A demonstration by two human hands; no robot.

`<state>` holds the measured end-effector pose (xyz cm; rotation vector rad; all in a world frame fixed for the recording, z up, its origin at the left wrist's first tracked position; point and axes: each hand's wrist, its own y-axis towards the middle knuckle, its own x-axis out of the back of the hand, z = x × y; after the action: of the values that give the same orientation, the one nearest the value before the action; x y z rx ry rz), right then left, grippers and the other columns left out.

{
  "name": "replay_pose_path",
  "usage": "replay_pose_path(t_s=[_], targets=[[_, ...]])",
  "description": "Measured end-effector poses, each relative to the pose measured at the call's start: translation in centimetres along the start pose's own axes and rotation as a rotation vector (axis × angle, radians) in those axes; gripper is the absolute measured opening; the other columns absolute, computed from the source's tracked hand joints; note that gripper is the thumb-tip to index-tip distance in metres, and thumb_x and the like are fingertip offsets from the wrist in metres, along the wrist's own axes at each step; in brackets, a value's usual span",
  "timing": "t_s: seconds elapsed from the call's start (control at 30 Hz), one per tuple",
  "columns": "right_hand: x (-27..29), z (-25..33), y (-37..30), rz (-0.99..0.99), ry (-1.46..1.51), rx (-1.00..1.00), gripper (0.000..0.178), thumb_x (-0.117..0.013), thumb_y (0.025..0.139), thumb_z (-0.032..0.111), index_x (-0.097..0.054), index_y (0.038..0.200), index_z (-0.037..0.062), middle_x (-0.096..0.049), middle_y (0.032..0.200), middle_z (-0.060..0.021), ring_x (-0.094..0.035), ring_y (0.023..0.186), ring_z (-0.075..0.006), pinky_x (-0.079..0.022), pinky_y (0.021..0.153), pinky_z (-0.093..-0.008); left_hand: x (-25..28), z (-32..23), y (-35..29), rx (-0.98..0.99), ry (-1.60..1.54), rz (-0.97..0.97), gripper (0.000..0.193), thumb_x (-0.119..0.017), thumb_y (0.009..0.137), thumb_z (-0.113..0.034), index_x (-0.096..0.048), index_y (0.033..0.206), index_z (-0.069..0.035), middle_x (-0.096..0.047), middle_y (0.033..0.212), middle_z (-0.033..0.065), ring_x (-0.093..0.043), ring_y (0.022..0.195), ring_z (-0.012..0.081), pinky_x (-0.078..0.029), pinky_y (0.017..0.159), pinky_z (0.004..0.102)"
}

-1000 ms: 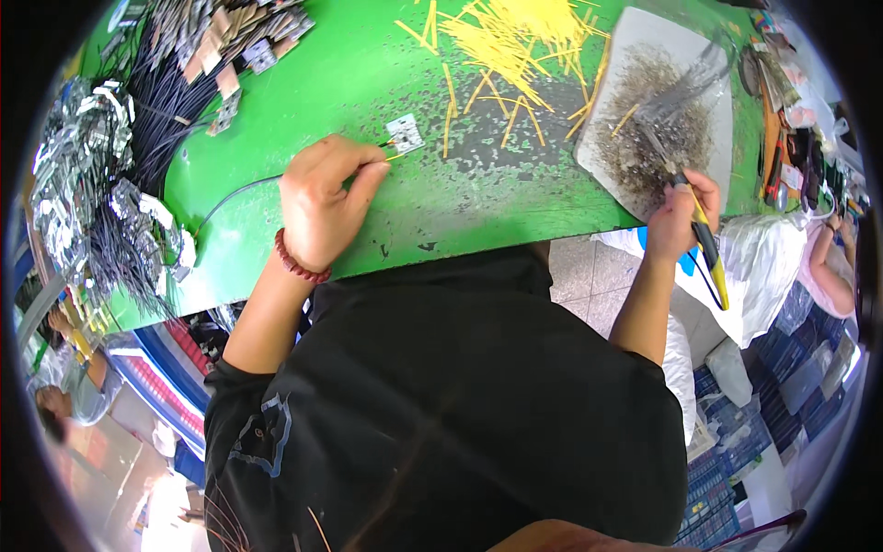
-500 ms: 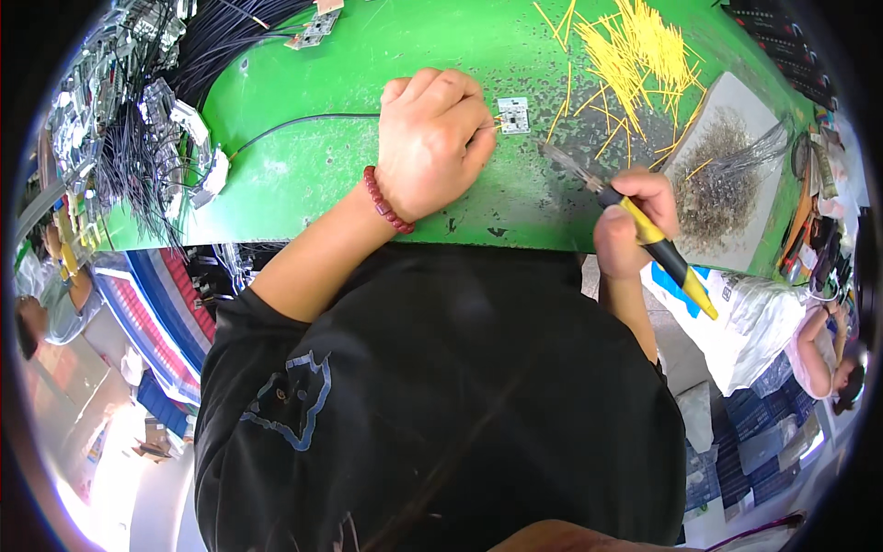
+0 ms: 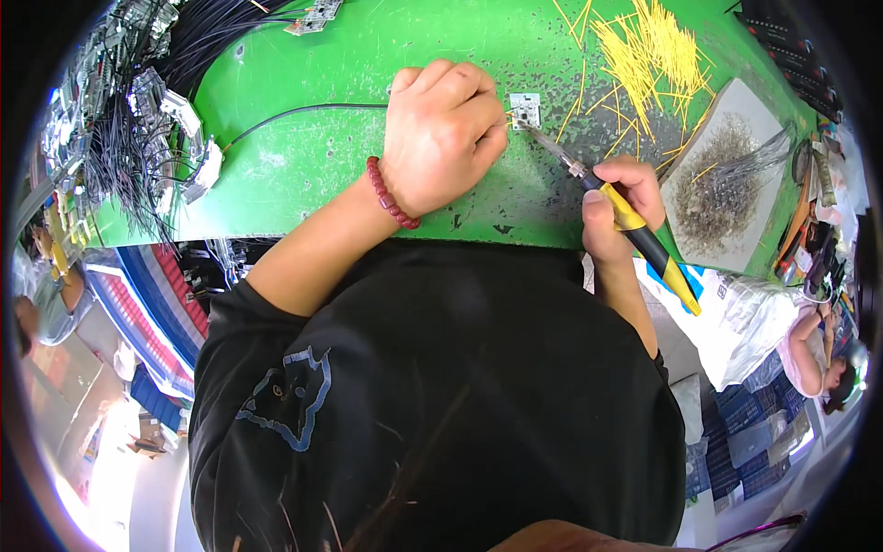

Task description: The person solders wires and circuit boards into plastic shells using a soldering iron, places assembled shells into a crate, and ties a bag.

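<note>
My left hand [image 3: 443, 138] is closed over the end of a black cable [image 3: 313, 109], which runs in from the left. Thin wire ends show past its fingers, reaching a small white circuit board [image 3: 526, 109] that lies flat on the table. My right hand [image 3: 622, 208] grips a soldering iron [image 3: 635, 225] with a black and yellow handle. The iron's tip is at the lower edge of the board, by the wire ends; whether it touches cannot be made out. My left fingertips are hidden under the hand.
Yellow thin sticks [image 3: 658, 60] lie heaped and scattered at the far right of the green table [image 3: 303, 175]. A pale slab [image 3: 736, 120] beside them bears grey-brown crumbs and fine wires. Cabled metal parts [image 3: 152, 120] pile up at left. Another circuit board [image 3: 315, 17] lies at the back.
The soldering iron has moved left and up, its tip going from the bare table to the board's edge. My left hand still holds the cable beside the board.
</note>
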<state>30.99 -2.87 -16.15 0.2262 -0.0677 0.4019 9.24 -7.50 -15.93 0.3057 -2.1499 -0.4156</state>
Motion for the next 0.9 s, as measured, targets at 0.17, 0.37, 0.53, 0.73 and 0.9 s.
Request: replay_pose_path(t_s=[0.17, 0.37, 0.53, 0.73, 0.9], targets=[[0.2, 0.0, 0.0, 0.045, -0.051, 0.003, 0.024, -0.072, 0.078, 0.017, -0.058, 0.090, 0.0013, -0.055, 0.074, -0.0040, -0.045, 0.060, -0.0086, -0.035, 0.053, -0.0228, 0.1, 0.0, 0.0, -0.008, -0.006, -0.009, 0.013, -0.072, 0.063, -0.007, -0.060, 0.065, -0.012, -0.059, 0.082, -0.0011, -0.055, 0.075, 0.0194, -0.037, 0.066, 0.0340], [1.8, 0.9, -0.8, -0.111, 0.135, 0.112, 0.033, -0.073, 0.080, 0.024, -0.055, 0.094, 0.0003, -0.055, 0.084, -0.0082, -0.049, 0.073, -0.0130, -0.038, 0.064, -0.0253, 0.0, -0.2, 0.1, -0.007, 0.021, -0.007, 0.010, -0.070, 0.064, -0.009, -0.060, 0.065, -0.014, -0.059, 0.083, -0.0018, -0.055, 0.077, 0.0183, -0.038, 0.069, 0.0349], [5.5, 2.3, -2.1, -0.282, -0.083, 0.112, 0.039, -0.071, 0.079, 0.033, -0.053, 0.088, -0.0007, -0.053, 0.074, -0.0108, -0.048, 0.066, -0.0162, -0.036, 0.062, -0.0283, 0.2, -0.6, 0.6, -0.020, 0.034, 0.000, 0.012, -0.073, 0.063, -0.010, -0.062, 0.065, -0.014, -0.061, 0.083, -0.0021, -0.057, 0.079, 0.0187, -0.039, 0.070, 0.0345], [12.0, 1.8, -3.8, -0.543, -0.063, 0.204, 0.020, -0.056, 0.075, 0.010, -0.050, 0.090, -0.0030, -0.051, 0.077, -0.0104, -0.044, 0.066, -0.0145, -0.037, 0.064, -0.0258, -0.4, -3.7, 4.1, -0.188, -0.076, 0.124, 0.015, -0.077, 0.063, -0.012, -0.064, 0.072, -0.012, -0.062, 0.088, 0.0011, -0.058, 0.082, 0.0213, -0.041, 0.072, 0.0370], [14.7, 2.3, -4.6, -0.741, 0.114, 0.176, 0.018, -0.047, 0.072, 0.000, -0.051, 0.089, -0.0028, -0.050, 0.075, -0.0066, -0.037, 0.057, -0.0080, -0.031, 0.052, -0.0204, -6.0, -10.0, 8.7, -0.300, -0.182, 0.306, 0.015, -0.072, 0.073, -0.016, -0.060, 0.077, -0.009, -0.059, 0.087, 0.0060, -0.062, 0.077, 0.0290, -0.049, 0.065, 0.0404]])
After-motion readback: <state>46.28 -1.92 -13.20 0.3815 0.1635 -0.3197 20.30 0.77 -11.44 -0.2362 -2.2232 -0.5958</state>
